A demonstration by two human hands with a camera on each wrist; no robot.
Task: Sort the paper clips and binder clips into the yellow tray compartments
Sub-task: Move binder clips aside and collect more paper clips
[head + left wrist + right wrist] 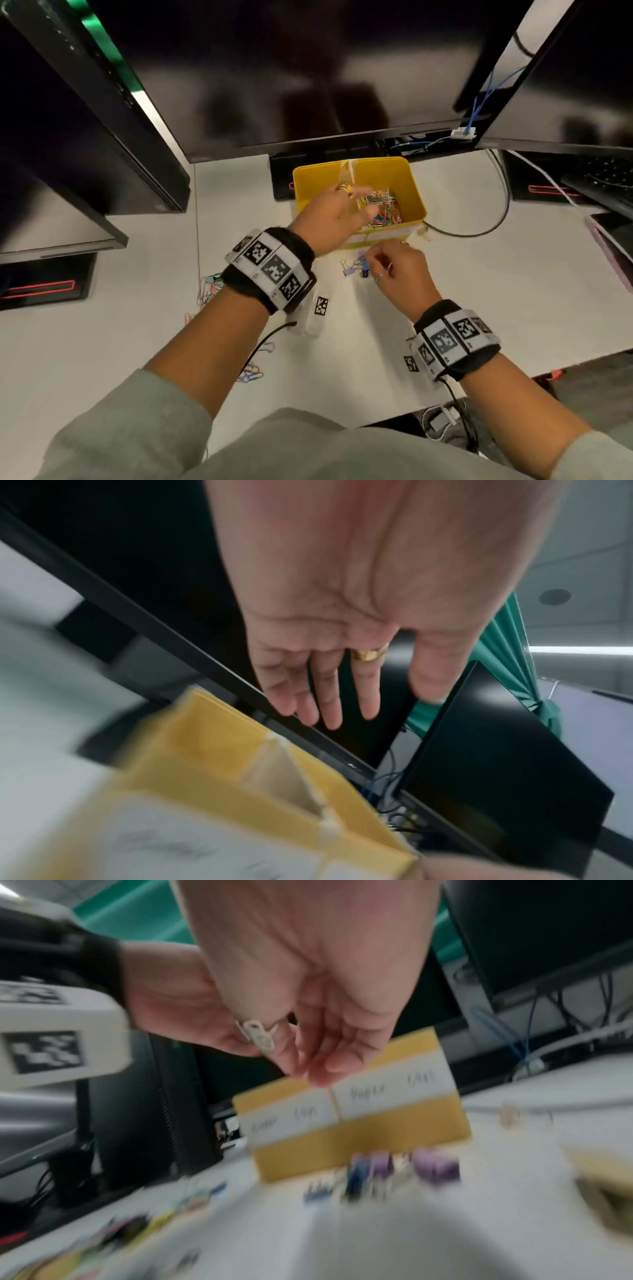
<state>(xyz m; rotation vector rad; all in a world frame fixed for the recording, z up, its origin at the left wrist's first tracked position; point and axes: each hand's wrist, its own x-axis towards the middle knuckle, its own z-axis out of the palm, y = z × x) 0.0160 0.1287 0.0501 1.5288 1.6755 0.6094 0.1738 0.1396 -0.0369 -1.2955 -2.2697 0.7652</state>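
Observation:
The yellow tray (416, 192) stands on the white desk, split by a divider (349, 169). Its right compartment holds a heap of coloured paper clips (387, 212). My left hand (363, 205) hovers over the tray with straight fingers; the left wrist view shows this hand (359, 704) empty above the tray (212, 737). My right hand (375, 260) hangs just in front of the tray, fingers loosely curled over blue and purple binder clips (356, 267). In the blurred right wrist view nothing shows between the fingertips (318, 1072), and the binder clips (404, 1172) lie below them, before the labelled tray (359, 1139).
Loose paper clips (209, 287) lie on the desk at the left, with more (251, 373) near my left forearm. A pale clip (423, 233) sits beside the tray's right corner. Dark monitors (308, 68) stand behind, a cable (479, 229) curves at right, and the desk edge is close.

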